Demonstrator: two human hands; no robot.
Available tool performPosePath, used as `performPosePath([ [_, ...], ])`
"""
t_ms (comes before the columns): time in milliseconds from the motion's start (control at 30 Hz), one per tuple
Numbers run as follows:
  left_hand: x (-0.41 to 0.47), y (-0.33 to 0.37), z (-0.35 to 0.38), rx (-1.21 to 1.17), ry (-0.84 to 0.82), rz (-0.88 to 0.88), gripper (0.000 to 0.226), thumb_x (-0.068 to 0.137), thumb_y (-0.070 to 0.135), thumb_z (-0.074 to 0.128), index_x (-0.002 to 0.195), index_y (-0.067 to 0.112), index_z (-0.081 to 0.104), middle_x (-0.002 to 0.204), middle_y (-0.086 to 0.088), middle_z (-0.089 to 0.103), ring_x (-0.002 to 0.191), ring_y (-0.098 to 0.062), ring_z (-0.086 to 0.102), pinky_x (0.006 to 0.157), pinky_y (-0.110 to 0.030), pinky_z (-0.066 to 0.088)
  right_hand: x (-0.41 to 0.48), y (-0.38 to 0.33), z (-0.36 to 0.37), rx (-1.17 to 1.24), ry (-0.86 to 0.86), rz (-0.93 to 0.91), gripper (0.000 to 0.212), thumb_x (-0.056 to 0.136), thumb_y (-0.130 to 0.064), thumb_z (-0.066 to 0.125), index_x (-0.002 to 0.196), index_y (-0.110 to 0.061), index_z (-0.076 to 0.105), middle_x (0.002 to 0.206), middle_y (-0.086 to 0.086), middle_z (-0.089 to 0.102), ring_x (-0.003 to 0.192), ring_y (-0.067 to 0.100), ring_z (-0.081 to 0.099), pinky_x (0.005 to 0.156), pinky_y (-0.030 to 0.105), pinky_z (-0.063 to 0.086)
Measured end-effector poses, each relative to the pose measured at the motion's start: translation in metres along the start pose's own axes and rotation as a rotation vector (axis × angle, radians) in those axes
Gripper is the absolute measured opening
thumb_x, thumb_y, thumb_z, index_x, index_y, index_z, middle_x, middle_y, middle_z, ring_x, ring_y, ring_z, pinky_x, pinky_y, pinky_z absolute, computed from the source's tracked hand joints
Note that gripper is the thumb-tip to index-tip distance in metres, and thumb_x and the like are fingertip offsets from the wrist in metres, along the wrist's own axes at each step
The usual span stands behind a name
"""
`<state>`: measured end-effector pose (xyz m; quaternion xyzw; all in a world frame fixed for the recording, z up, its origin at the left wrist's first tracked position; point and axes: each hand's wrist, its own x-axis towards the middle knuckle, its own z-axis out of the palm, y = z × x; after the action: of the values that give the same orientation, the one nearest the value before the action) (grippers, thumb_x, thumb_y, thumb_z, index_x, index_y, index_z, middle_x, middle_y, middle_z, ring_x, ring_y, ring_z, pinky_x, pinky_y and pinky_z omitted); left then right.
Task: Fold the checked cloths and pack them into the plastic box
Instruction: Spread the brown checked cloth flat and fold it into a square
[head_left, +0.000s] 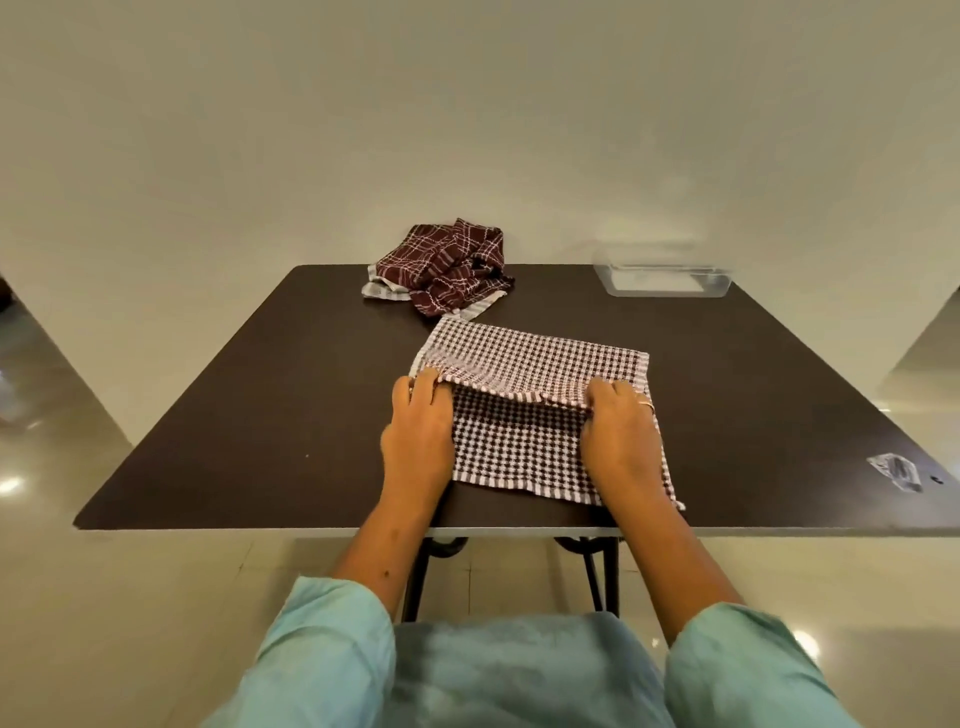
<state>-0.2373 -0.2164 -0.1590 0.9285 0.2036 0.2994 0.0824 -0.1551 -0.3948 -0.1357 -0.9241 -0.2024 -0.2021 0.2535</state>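
Where hands (519, 431) pinch it — waffle-checked cloth (535, 358), rectangular.

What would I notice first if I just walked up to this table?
Two hands, the left hand and right hand, pinching a fold in a small-checked cloth at the near edge of the dark table. Behind it lies a crumpled maroon plaid cloth, with a clear plastic box at the far right corner.

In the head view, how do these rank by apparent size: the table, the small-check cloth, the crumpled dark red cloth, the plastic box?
1. table
2. small-check cloth
3. crumpled dark red cloth and plastic box: they look alike, so no ranking. Both lie farther from the camera.
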Motion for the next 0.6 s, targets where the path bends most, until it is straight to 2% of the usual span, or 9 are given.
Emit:
performPosePath([
  [67,-0.007,-0.004,0.001,-0.035,0.054,0.074,0.026,0.082,0.001,0.064,0.105,0.009,0.056,0.117,-0.005,0.051,0.103,-0.021,0.045,0.049,-0.027,0.047,-0.013,0.004,-0.005,0.100,0.145,-0.062,0.017,0.085,0.006,0.056,0.097,-0.007,0.059,0.097,0.010,0.058,0.083,0.015,0.045,0.063,0.022,0.037],
  [133,-0.011,-0.006,0.002,-0.082,0.065,0.109,0.021,0.081,-0.002,0.063,0.097,0.009,0.056,0.101,-0.005,0.052,0.090,-0.019,0.047,0.048,-0.027,0.043,-0.031,0.008,-0.003,0.132,0.214,-0.099,0.017,0.082,0.007,0.060,0.093,-0.005,0.061,0.092,0.011,0.058,0.081,0.015,0.046,0.063,0.019,0.038],
  [233,-0.018,-0.010,0.002,-0.114,0.010,0.079,0.014,0.080,-0.007,0.056,0.085,0.006,0.057,0.084,-0.008,0.051,0.072,-0.023,0.049,0.054,-0.036,0.043,-0.053,0.019,0.011,0.137,0.121,-0.086,0.015,0.082,0.007,0.059,0.089,-0.006,0.060,0.085,0.009,0.056,0.078,0.016,0.048,0.061,0.013,0.033],
  [300,-0.024,-0.016,0.001,-0.079,-0.039,0.044,0.011,0.080,-0.007,0.056,0.084,0.002,0.060,0.084,-0.012,0.053,0.070,-0.029,0.052,0.061,-0.045,0.046,-0.058,0.024,0.018,0.120,0.066,-0.077,0.015,0.082,0.007,0.058,0.087,-0.007,0.058,0.083,0.008,0.055,0.076,0.017,0.047,0.061,0.017,0.033],
  [400,-0.032,-0.031,0.000,-0.062,-0.046,0.056,0.011,0.076,-0.010,0.060,0.081,-0.001,0.062,0.086,-0.016,0.058,0.069,-0.032,0.053,0.054,-0.033,0.037,-0.051,0.028,0.020,0.117,-0.001,-0.064,0.018,0.080,0.008,0.055,0.087,-0.008,0.056,0.085,0.005,0.051,0.081,0.016,0.042,0.064,0.020,0.031],
  [467,-0.034,-0.037,-0.003,-0.069,-0.032,0.049,0.012,0.080,-0.008,0.058,0.087,-0.001,0.063,0.095,-0.016,0.060,0.075,-0.032,0.053,0.055,-0.032,0.036,-0.041,0.029,0.022,0.105,-0.056,-0.070,0.020,0.080,0.010,0.053,0.089,-0.008,0.056,0.088,0.005,0.050,0.084,0.018,0.044,0.066,0.024,0.035],
  [600,-0.033,-0.036,-0.007,-0.084,-0.056,-0.024,0.019,0.090,0.007,0.055,0.106,0.002,0.062,0.123,-0.010,0.055,0.098,-0.031,0.054,0.070,-0.042,0.051,-0.016,0.033,0.025,0.060,-0.180,-0.100,0.026,0.083,0.011,0.045,0.096,-0.008,0.058,0.095,0.008,0.051,0.092,0.023,0.046,0.073,0.031,0.042],
])
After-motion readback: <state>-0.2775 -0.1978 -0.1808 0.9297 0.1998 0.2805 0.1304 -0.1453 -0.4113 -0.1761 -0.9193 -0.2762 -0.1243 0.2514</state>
